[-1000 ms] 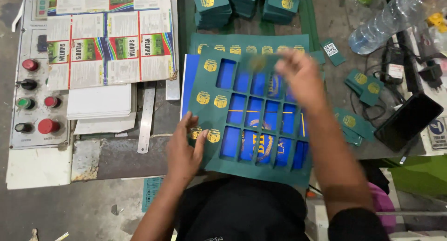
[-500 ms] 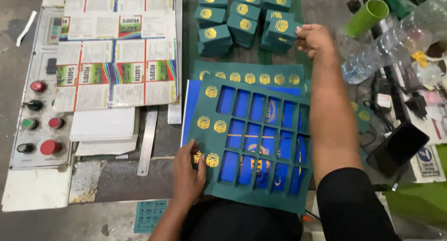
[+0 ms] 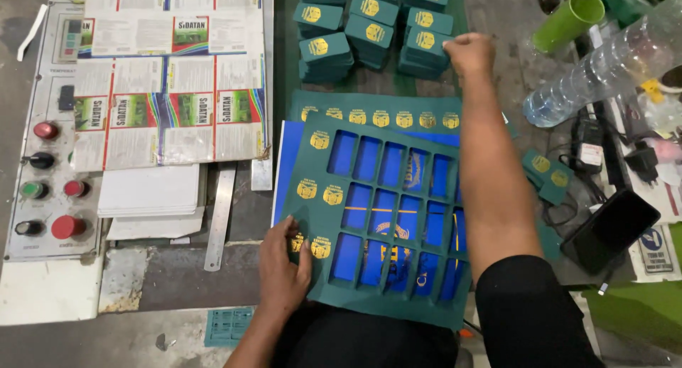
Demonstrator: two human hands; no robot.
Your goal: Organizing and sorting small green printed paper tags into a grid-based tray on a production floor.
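I see my left hand [image 3: 283, 268] pressed flat, fingers spread, on the near-left corner of the die-cut green card sheet [image 3: 383, 219], which lies over a blue sheet [image 3: 288, 162] straight in front of me, its long side running away from me. My right hand [image 3: 469, 53] is stretched far forward, clenched at the stacks of small green cards [image 3: 369, 27] beyond the sheet; I cannot tell whether it grips a card. No container holds them; they sit in loose piles.
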